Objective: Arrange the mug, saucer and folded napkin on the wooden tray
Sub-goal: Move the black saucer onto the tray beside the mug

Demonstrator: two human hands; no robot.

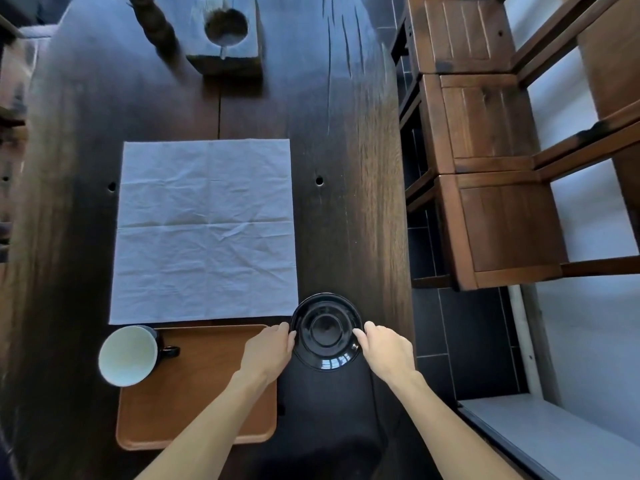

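A glossy black saucer (pixel 326 331) sits on the dark table just right of the wooden tray (pixel 197 403). My left hand (pixel 268 351) grips its left rim and my right hand (pixel 386 349) grips its right rim. A dark mug (pixel 130 355) with a white inside stands at the tray's far left corner, handle pointing right. Beyond the tray, a pale blue napkin (pixel 206 230) lies spread flat and unfolded, with crease lines across it.
A dark wooden block (pixel 227 36) with a round hollow stands at the table's far end, beside a dark twisted object (pixel 156 22). Wooden stools (pixel 491 126) line the table's right side over a dark tiled floor (pixel 474 348).
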